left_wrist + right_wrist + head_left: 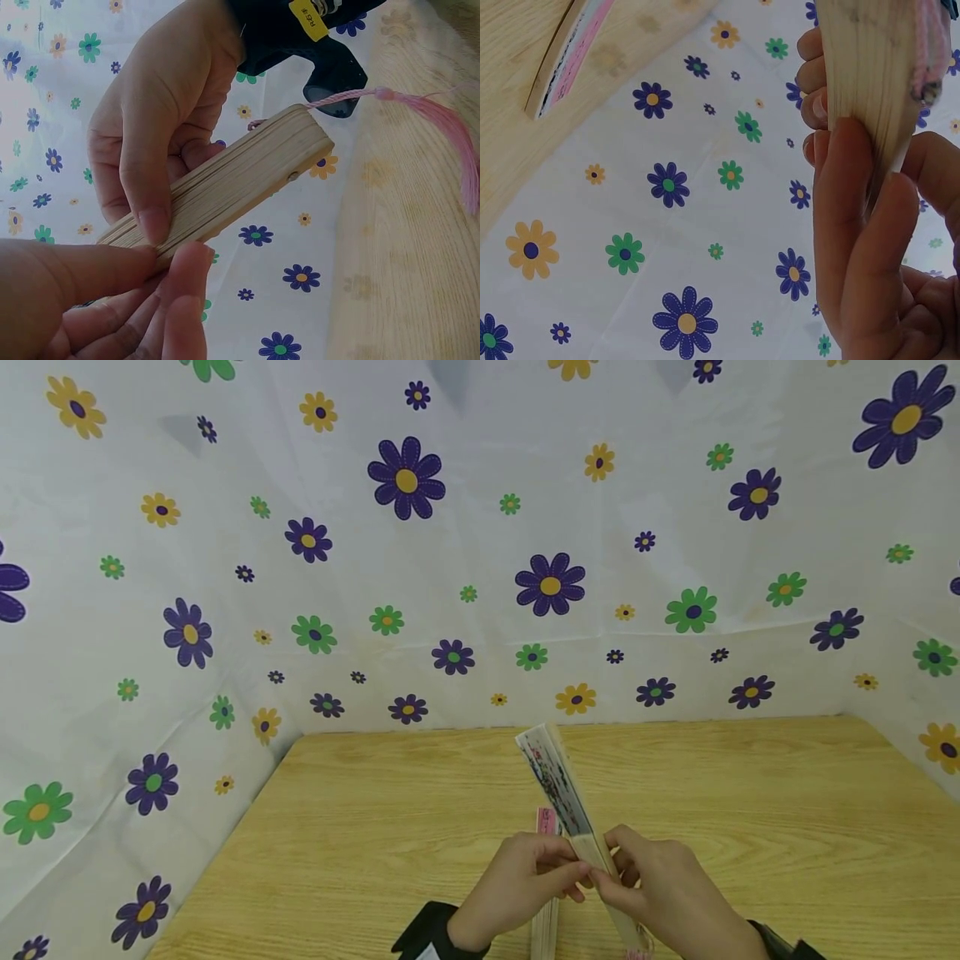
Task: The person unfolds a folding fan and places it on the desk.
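Note:
A folded hand fan [555, 785] with wooden ribs and a printed leaf is held up at a slant over the table. My left hand [521, 881] pinches its ribs from the left. On the other side, my right hand [667, 881] grips the fan between thumb and fingers. The left wrist view shows both thumbs close together on the stacked ribs, and a pink tassel [435, 127] hanging from the handle end. Beneath the hands, a second folded fan [545, 935] with a pink leaf lies on the table, partly hidden by my left hand.
The wooden table [390, 827] reaches back to a white cloth [480, 543] printed with purple, green and yellow flowers. That cloth also hangs along the left and right sides. Dark sleeves [435, 935] cover the wrists.

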{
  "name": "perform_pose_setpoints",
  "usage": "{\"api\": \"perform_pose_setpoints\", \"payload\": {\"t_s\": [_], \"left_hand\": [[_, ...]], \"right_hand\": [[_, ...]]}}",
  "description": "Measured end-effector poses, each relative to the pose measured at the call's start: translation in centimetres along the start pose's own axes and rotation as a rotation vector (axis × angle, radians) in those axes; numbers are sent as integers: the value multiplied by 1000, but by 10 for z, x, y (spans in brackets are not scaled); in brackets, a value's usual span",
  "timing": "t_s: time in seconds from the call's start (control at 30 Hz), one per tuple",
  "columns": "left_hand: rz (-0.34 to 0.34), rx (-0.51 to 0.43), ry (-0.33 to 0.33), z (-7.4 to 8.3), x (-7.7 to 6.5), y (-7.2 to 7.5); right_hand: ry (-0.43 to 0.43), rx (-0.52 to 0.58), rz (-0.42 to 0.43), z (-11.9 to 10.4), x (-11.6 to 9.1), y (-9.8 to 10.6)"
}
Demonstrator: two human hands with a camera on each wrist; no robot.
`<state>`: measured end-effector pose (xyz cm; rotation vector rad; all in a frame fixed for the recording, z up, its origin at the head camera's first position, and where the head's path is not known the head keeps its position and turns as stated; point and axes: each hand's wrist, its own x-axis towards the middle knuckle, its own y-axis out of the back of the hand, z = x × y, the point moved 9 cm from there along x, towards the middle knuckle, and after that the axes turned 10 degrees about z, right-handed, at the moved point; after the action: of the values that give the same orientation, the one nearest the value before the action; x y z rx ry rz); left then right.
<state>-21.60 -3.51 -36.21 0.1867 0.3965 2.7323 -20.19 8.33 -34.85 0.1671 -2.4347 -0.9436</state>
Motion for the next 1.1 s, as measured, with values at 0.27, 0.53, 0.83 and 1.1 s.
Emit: {"api": "perform_pose_setpoints", "payload": {"t_s": [0.27, 0.53, 0.83, 1.1], "left_hand": [[5, -9, -6, -1, 0, 0], [4, -11, -10, -2, 0, 0], [26, -9, 5, -2, 1, -1], [47, -15, 3, -2, 2, 1]], "right_hand": [[22, -9, 25, -3, 0, 2], [70, -33, 63, -7, 0, 6], [69, -49, 85, -7, -2, 5], [88, -158, 183, -10, 1, 14]]}}
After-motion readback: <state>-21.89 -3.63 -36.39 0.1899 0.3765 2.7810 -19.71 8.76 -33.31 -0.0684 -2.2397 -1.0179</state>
